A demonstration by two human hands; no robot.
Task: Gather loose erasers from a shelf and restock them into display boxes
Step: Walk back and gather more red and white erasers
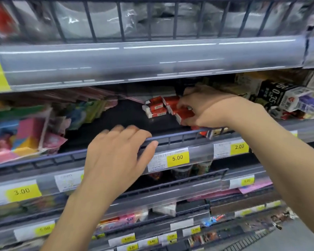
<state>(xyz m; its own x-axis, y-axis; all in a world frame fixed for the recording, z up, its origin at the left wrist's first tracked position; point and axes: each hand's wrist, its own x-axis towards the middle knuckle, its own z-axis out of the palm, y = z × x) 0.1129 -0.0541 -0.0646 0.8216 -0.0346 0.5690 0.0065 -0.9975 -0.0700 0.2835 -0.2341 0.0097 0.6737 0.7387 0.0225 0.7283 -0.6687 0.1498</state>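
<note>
Gathering stage: my right hand [203, 107] curls around red erasers [181, 110] on the shelf [170, 139]; more erasers [155, 107] lie loose beside them. My left hand [116, 151] rests spread on the rail. No restocking visible yet.

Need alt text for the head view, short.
Right hand grips red-and-white erasers lying loose on a dark store shelf. Left hand rests on the shelf's front rail, above yellow price tags.
</note>
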